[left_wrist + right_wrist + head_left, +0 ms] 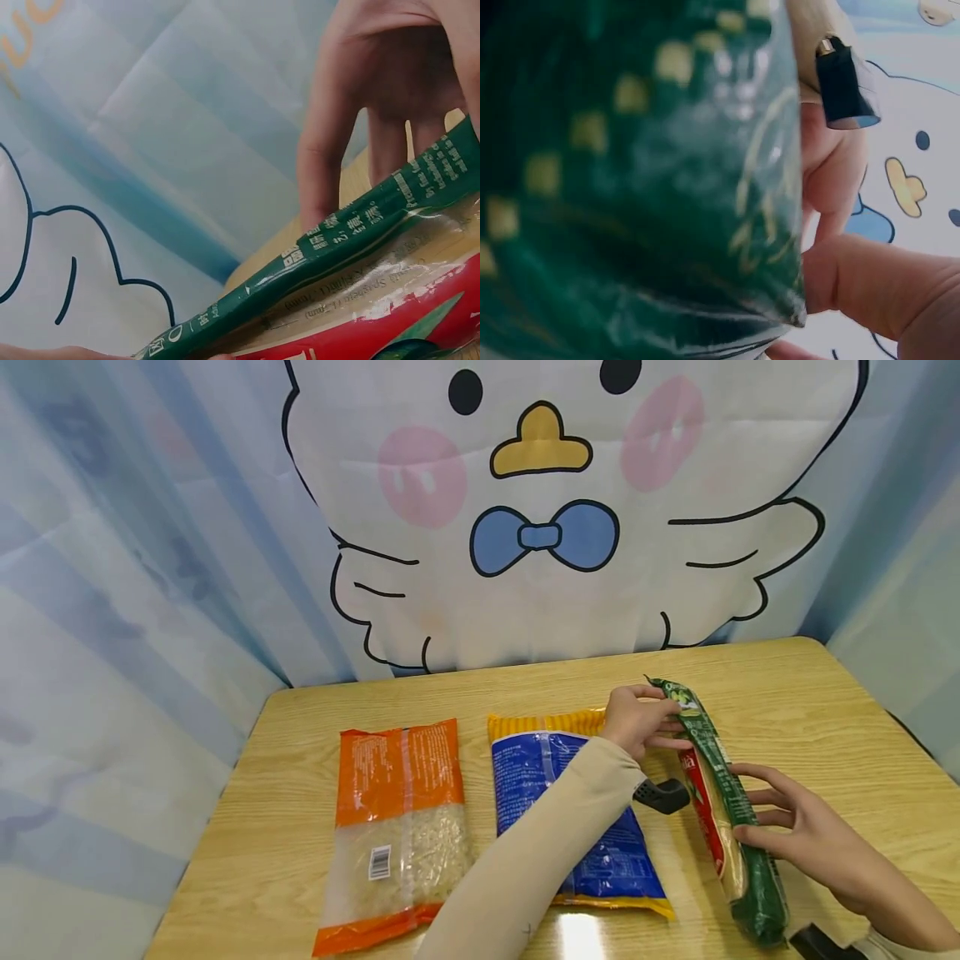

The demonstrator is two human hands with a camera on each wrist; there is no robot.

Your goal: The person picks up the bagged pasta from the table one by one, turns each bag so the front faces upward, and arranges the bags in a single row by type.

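Observation:
A green and red bag of spaghetti (738,814) is tilted up on its long side at the right of the table, its clear window and red label facing left. My left hand (641,722) holds its far end, fingers on both sides of it in the left wrist view. My right hand (806,827) grips the bag's right side around the middle, thumb nearer me and fingers spread farther along. In the right wrist view, the thumb (855,281) touches the edge of the green wrapping. The bag hides part of the right fingers there.
A blue and yellow bag (525,785) lies left of the spaghetti, partly under my left forearm. Farther left lies an orange and clear bag of rice (405,843). Behind the wooden table (247,860) hangs a printed curtain (540,610).

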